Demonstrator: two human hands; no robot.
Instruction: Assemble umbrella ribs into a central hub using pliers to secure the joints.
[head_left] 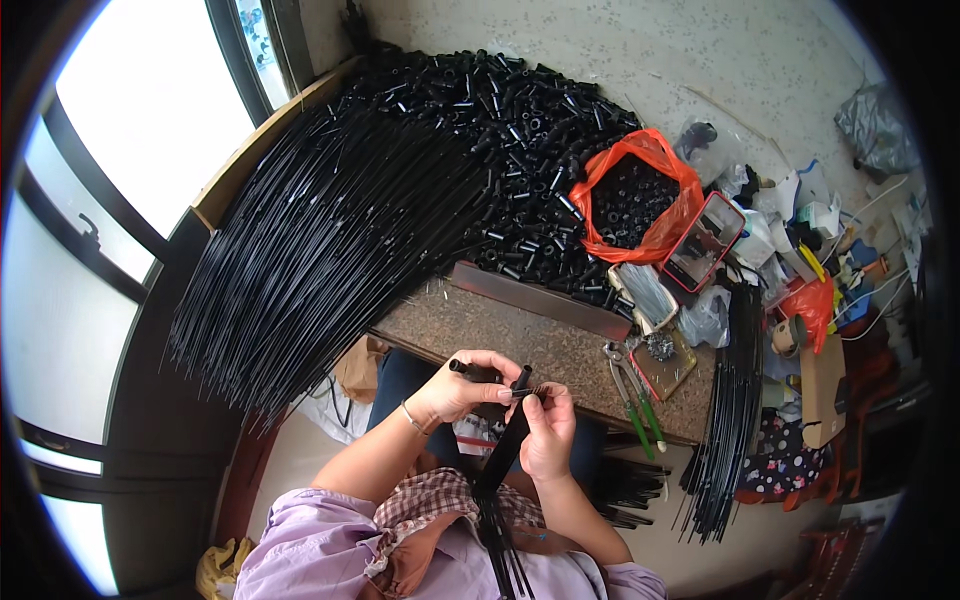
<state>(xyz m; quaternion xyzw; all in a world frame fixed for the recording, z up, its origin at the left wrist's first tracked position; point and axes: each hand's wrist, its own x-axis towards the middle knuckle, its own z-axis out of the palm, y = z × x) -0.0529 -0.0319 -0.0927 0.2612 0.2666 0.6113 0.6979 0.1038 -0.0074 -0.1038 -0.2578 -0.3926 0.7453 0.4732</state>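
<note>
My left hand (468,388) is closed around a short black tubular piece (474,371), whose round end sticks out toward the left. Its thumb and fingertips meet my right hand over the near edge of the table. My right hand (548,430) pinches the upper end of a black bundle of thin rods (505,455), which hangs down across my lap and fans out at the bottom. A small dark ridged part shows between the fingertips, too small to name. A second short black tube end (523,376) stands up between the hands.
Long thin black rods (330,230) cover the table's left, beside a heap of black tubular parts (530,110). A red plastic bag (690,205) holds small black parts. Nearby lie a phone (703,240), green-handled pliers (630,400), a metal bar (540,300) and more rods (728,430).
</note>
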